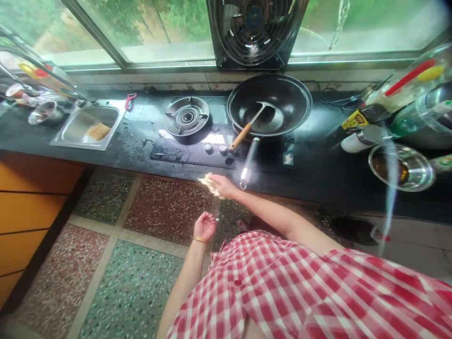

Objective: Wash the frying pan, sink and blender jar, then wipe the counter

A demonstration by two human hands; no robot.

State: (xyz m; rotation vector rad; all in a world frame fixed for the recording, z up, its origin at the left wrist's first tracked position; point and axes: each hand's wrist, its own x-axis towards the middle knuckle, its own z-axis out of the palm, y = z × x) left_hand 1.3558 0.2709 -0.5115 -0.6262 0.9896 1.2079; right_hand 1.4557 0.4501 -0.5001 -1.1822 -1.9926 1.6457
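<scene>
My right hand (225,186) is closed on a crumpled cream-coloured cloth (212,185), just off the counter's front edge and left of the wok handle. Lower and nearer my body, my left hand (205,227) is palm up, its fingers curled in and nothing visible in them. A black wok (282,117) sits on the right burner, its handle (250,162) pointing towards me. Inside the wok rests a metal spatula (263,110), its wooden handle (240,136) leaning over the rim. The left burner (187,117) is bare.
Water drops lie on the dark counter (136,136) beside the sink (113,122). A red-handled peeler (130,101) is behind it. On the right are a steel bowl (420,167), a white jar (353,141) and bottles. A fan (254,33) stands at the window.
</scene>
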